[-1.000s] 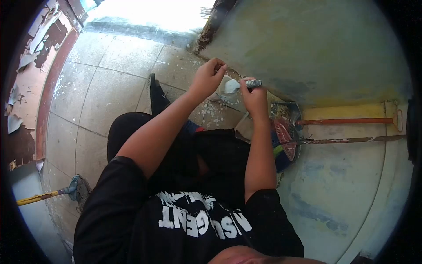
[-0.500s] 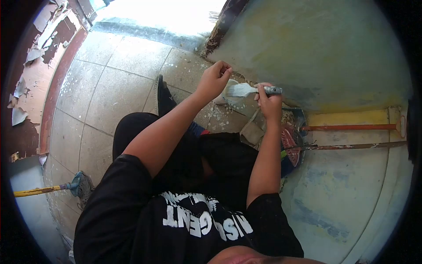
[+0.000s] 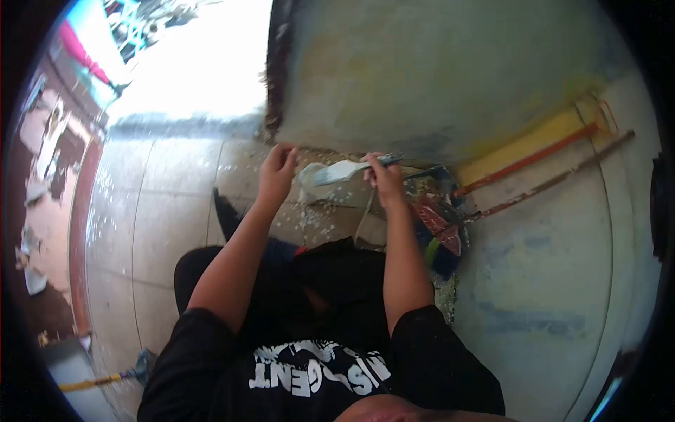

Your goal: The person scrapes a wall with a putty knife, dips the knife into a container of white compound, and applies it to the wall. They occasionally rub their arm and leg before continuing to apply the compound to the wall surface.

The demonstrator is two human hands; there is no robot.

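My right hand [image 3: 384,180] is wrapped round the handle of a paintbrush [image 3: 344,171]. The brush is held nearly level, its white-coated bristles pointing left toward my other hand. Beneath the bristles is a whitish, paint-marked container [image 3: 307,184], partly covered by the brush. My left hand [image 3: 280,173] is raised to the left of the bristle end, apart from it. Its fingers are curled in against the thumb, and whatever may be between them is hidden.
To the right, a dustpan [image 3: 443,257] and reddish long-handled tools [image 3: 531,162] lean by the pale wall [image 3: 450,77]. Paint flecks dot the tiled floor [image 3: 172,211]. Peeling boards [image 3: 53,204] stand at left, above a yellow-handled mop [image 3: 95,383]. A bright doorway opens ahead.
The view has turned, so the surroundings are shifted and tilted. My left hand is farther from the bristles. The paintbrush stays in my right hand, its bristle end now tipped slightly lower in the picture.
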